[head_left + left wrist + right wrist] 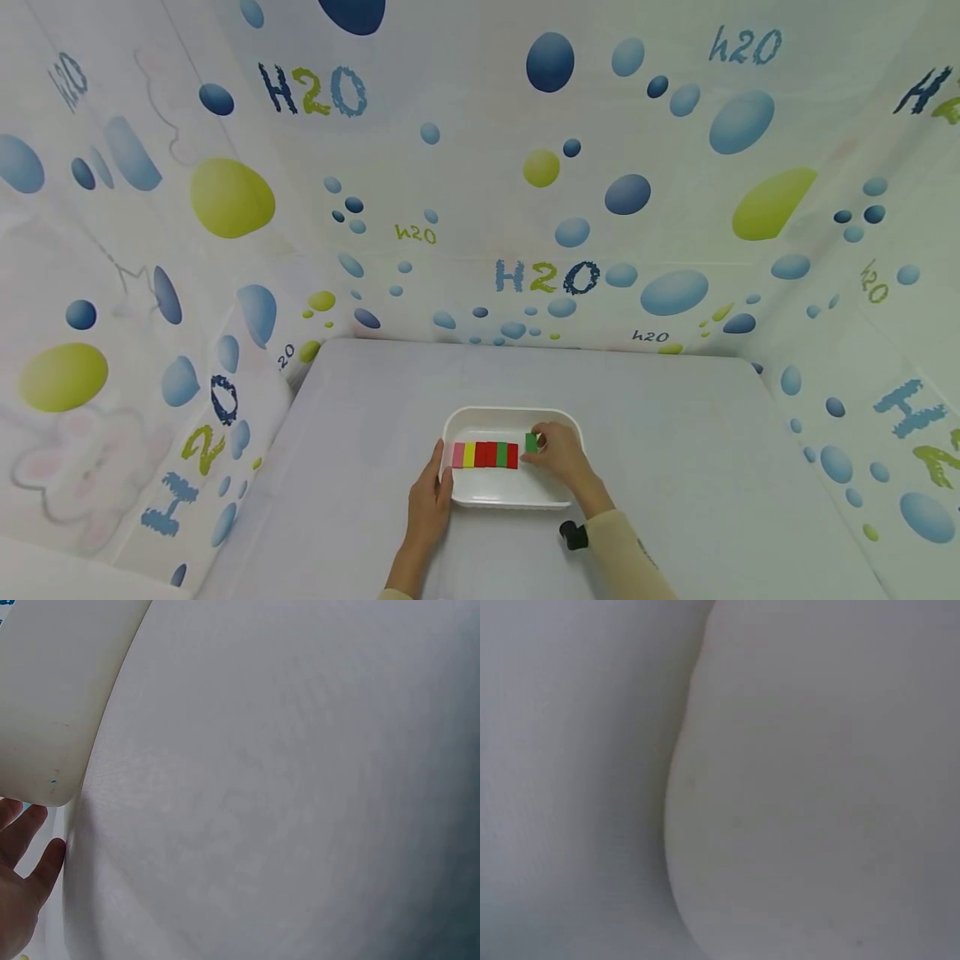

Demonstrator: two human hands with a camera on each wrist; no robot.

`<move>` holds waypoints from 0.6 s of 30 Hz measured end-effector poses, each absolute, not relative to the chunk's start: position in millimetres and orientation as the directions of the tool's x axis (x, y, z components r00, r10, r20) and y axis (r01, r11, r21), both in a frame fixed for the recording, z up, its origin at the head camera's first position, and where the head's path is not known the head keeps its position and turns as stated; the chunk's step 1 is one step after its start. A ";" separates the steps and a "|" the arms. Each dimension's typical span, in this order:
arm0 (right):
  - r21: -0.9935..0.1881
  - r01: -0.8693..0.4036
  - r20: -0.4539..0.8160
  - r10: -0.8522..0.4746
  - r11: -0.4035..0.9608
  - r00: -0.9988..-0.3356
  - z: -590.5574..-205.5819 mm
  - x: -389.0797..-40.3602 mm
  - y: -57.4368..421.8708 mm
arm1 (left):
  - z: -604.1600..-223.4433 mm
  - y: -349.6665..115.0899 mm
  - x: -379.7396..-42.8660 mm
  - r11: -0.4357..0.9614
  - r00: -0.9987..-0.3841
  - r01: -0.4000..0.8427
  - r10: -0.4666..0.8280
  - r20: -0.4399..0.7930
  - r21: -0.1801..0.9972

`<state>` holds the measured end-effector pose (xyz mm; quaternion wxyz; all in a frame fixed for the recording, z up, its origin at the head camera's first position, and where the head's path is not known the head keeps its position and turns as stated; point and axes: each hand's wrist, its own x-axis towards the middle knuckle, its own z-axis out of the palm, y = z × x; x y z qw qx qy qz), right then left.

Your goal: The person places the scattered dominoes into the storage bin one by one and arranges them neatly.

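A white tray (510, 490) lies on the table, and inside it small coloured blocks stand side by side in a row: a pink block (457, 455), a yellow block (469, 455), red blocks (486, 455), a green block (502, 455) and one more red at the right end. Just right of that row, my right hand (561, 457) pinches another green block (531, 442) between thumb and fingers. My left hand (430, 506) rests along the tray's left edge, its fingers extended; the left wrist view shows fingertips (49, 855) at the tray's side.
White cloth covers the table (360, 417) around the tray. Patterned curtains (480, 167) with blue and green spots enclose the back and both sides. A small black device (573, 535) sits at my right wrist. The right wrist view shows mostly a blurred pale surface (802, 787).
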<state>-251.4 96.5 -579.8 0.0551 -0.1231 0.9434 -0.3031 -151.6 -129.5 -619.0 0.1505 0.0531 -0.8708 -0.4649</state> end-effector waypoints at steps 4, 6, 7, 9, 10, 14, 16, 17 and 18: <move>-0.575 -0.210 -0.033 -0.279 0.791 -0.960 -584.4 -251.3 93.5 | -619.4 -129.5 -151.5 0.561 -0.949 0.044 -0.234 0.210 0.826; -0.567 -0.225 -0.030 -0.292 0.793 -0.956 -586.9 -250.9 92.5 | -619.7 -129.6 -151.5 0.560 -0.950 0.044 -0.233 0.208 0.828; -0.570 -0.219 -0.038 -0.291 0.792 -0.956 -587.7 -250.5 91.8 | -619.9 -129.6 -151.6 0.560 -0.950 0.043 -0.232 0.206 0.827; -0.571 -0.217 -0.046 -0.295 0.792 -0.954 -589.5 -249.9 91.0 | -620.3 -129.7 -151.7 0.558 -0.951 0.043 -0.232 0.206 0.829; -0.574 -0.212 -0.053 -0.294 0.791 -0.954 -590.1 -249.6 90.6 | -620.3 -129.8 -151.6 0.556 -0.951 0.043 -0.232 0.204 0.830; -0.598 -0.175 -0.087 -0.281 0.782 -0.956 -590.4 -247.2 89.1 | -620.5 -129.9 -151.6 0.550 -0.951 0.040 -0.235 0.200 0.834; -0.606 -0.163 -0.098 -0.277 0.778 -0.956 -590.4 -246.0 88.5 | -620.5 -129.9 -151.5 0.550 -0.951 0.036 -0.237 0.198 0.834; -0.611 -0.157 -0.104 -0.275 0.776 -0.956 -590.3 -245.4 88.2 | -620.6 -129.9 -151.6 0.552 -0.951 0.035 -0.237 0.197 0.833; -0.613 -0.148 -0.112 -0.271 0.776 -0.956 -590.4 -244.8 87.9 | -620.5 -129.9 -151.5 0.552 -0.951 0.034 -0.238 0.196 0.833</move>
